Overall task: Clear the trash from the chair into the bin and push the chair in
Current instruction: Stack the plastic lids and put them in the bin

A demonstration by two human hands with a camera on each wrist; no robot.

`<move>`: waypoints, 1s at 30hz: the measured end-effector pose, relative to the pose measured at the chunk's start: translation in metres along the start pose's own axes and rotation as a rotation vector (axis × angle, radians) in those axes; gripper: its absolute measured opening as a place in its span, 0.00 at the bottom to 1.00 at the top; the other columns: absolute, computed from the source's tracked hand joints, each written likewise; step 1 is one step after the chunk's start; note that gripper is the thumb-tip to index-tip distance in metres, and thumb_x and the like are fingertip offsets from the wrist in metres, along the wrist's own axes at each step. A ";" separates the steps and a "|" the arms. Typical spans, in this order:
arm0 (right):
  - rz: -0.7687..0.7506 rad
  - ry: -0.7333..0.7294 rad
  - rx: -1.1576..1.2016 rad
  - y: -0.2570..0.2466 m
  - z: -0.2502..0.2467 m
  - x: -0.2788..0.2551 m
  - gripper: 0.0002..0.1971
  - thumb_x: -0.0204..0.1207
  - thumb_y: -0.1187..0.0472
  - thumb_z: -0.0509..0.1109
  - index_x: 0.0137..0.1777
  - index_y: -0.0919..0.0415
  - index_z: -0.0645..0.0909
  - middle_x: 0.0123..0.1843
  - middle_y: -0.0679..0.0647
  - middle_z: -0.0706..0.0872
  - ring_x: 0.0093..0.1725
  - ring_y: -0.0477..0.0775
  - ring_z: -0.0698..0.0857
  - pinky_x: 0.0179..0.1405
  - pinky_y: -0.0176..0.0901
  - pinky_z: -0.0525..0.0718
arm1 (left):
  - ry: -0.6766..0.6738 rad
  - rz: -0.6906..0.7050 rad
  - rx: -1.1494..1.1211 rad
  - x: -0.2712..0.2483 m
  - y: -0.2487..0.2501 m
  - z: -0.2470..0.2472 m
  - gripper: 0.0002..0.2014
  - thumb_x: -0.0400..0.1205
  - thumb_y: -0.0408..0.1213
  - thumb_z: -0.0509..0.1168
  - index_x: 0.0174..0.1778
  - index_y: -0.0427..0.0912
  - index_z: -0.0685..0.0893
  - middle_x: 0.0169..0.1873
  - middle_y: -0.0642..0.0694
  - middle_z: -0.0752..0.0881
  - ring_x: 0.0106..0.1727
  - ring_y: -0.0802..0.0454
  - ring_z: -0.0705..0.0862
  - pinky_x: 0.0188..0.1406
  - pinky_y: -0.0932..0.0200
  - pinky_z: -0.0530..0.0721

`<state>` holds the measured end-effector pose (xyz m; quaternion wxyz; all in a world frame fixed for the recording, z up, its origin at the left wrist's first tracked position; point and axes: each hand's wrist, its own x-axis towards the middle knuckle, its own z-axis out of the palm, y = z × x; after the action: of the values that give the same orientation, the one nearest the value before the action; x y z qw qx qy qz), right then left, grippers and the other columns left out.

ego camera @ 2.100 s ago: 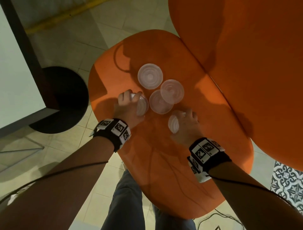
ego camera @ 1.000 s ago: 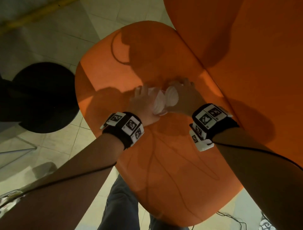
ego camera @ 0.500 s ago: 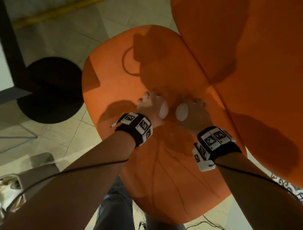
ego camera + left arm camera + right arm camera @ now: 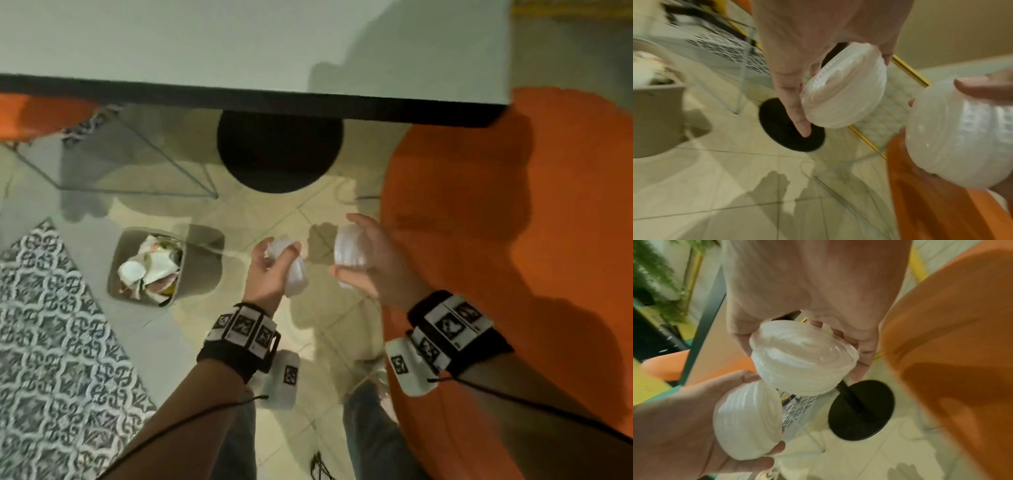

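Observation:
My left hand (image 4: 276, 256) grips a stack of clear plastic lids (image 4: 296, 276), also in the left wrist view (image 4: 844, 91). My right hand (image 4: 343, 246) holds a second stack of lids (image 4: 353, 257), shown close up in the right wrist view (image 4: 803, 360). Both hands hover above the tiled floor, side by side. The grey bin (image 4: 115, 263), full of paper and cups, stands on the floor to the left of my left hand. The orange chair (image 4: 496, 240) is on the right, its visible seat bare.
A white table (image 4: 239, 41) with a dark edge spans the top, over its round black base (image 4: 279, 154). A patterned rug (image 4: 51, 342) lies at the left. Another orange seat (image 4: 20, 113) shows at far left. Thin cables run across the floor near my feet.
Both hands gathered the lids off the chair seat, lifted them and swung left. The view turned from the chair to the floor, the bin and the table.

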<state>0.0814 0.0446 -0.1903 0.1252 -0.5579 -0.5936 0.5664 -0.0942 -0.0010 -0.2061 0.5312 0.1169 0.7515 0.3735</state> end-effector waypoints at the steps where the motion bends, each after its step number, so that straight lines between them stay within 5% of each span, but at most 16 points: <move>1: 0.003 -0.058 -0.007 -0.014 0.022 0.012 0.43 0.62 0.45 0.79 0.75 0.40 0.62 0.75 0.50 0.68 0.73 0.50 0.69 0.72 0.48 0.68 | 0.045 -0.017 -0.049 0.009 0.001 -0.027 0.30 0.76 0.46 0.70 0.73 0.46 0.68 0.55 0.43 0.81 0.48 0.49 0.82 0.44 0.49 0.84; 5: -0.020 -0.203 0.005 -0.068 0.123 0.054 0.40 0.67 0.51 0.79 0.77 0.43 0.63 0.76 0.49 0.65 0.73 0.48 0.67 0.68 0.41 0.65 | 0.173 -0.059 -0.172 0.046 -0.006 -0.142 0.26 0.80 0.47 0.65 0.73 0.44 0.69 0.58 0.44 0.80 0.49 0.50 0.82 0.33 0.56 0.81; 7: -0.017 -0.273 0.015 -0.088 0.180 0.075 0.39 0.69 0.52 0.78 0.77 0.44 0.63 0.77 0.49 0.65 0.74 0.47 0.66 0.67 0.40 0.65 | 0.240 -0.091 -0.241 0.067 -0.014 -0.199 0.25 0.80 0.47 0.65 0.71 0.43 0.70 0.51 0.47 0.80 0.46 0.52 0.82 0.31 0.57 0.80; 11: 0.032 -0.387 0.029 -0.115 0.288 0.119 0.38 0.70 0.52 0.78 0.78 0.48 0.63 0.76 0.51 0.68 0.72 0.49 0.69 0.68 0.43 0.69 | 0.349 -0.158 -0.385 0.118 -0.036 -0.299 0.18 0.79 0.46 0.66 0.62 0.43 0.74 0.51 0.44 0.81 0.46 0.48 0.83 0.35 0.55 0.81; 14: 0.024 -0.418 -0.049 -0.125 0.355 0.160 0.38 0.69 0.54 0.78 0.77 0.48 0.63 0.74 0.52 0.70 0.71 0.52 0.71 0.69 0.45 0.72 | 0.356 -0.260 -0.455 0.163 -0.059 -0.351 0.27 0.75 0.51 0.68 0.66 0.40 0.73 0.58 0.38 0.81 0.51 0.43 0.84 0.31 0.56 0.84; 17: -0.049 -0.412 -0.159 -0.134 0.404 0.206 0.39 0.69 0.56 0.79 0.77 0.48 0.64 0.74 0.55 0.69 0.72 0.53 0.71 0.68 0.43 0.70 | 0.323 -0.328 -0.539 0.203 -0.079 -0.375 0.39 0.65 0.56 0.70 0.70 0.42 0.71 0.62 0.36 0.81 0.54 0.40 0.84 0.28 0.54 0.86; 20: -0.132 -0.459 -0.307 -0.142 0.439 0.251 0.39 0.68 0.57 0.79 0.77 0.47 0.63 0.77 0.55 0.67 0.74 0.54 0.69 0.72 0.44 0.67 | 0.331 -0.312 -0.495 0.233 -0.093 -0.381 0.48 0.61 0.60 0.72 0.75 0.46 0.63 0.68 0.38 0.76 0.63 0.38 0.80 0.59 0.40 0.83; 22: -0.212 -0.511 -0.441 -0.147 0.459 0.275 0.41 0.67 0.56 0.79 0.78 0.46 0.63 0.77 0.54 0.66 0.75 0.54 0.68 0.71 0.45 0.66 | 0.376 -0.212 -0.441 0.246 -0.100 -0.383 0.49 0.61 0.61 0.72 0.76 0.50 0.61 0.71 0.39 0.73 0.68 0.40 0.76 0.68 0.39 0.76; 27: -0.339 -0.706 -0.821 -0.146 0.491 0.318 0.45 0.64 0.48 0.80 0.79 0.49 0.61 0.77 0.55 0.69 0.75 0.57 0.69 0.74 0.49 0.69 | 0.392 0.089 -0.269 0.270 -0.110 -0.396 0.46 0.64 0.53 0.75 0.75 0.51 0.59 0.72 0.45 0.69 0.73 0.48 0.70 0.75 0.49 0.71; 30: -0.347 -0.763 -0.972 -0.141 0.499 0.330 0.46 0.62 0.47 0.81 0.78 0.54 0.62 0.76 0.55 0.71 0.73 0.57 0.73 0.70 0.47 0.71 | 0.279 0.177 -0.039 0.284 -0.110 -0.406 0.45 0.67 0.43 0.78 0.74 0.48 0.58 0.64 0.48 0.72 0.65 0.51 0.75 0.66 0.57 0.75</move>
<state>-0.4959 0.0814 -0.3991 -0.2724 -0.2061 -0.8670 0.3629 -0.5450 -0.0920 -0.4200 0.3888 0.1193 0.7972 0.4461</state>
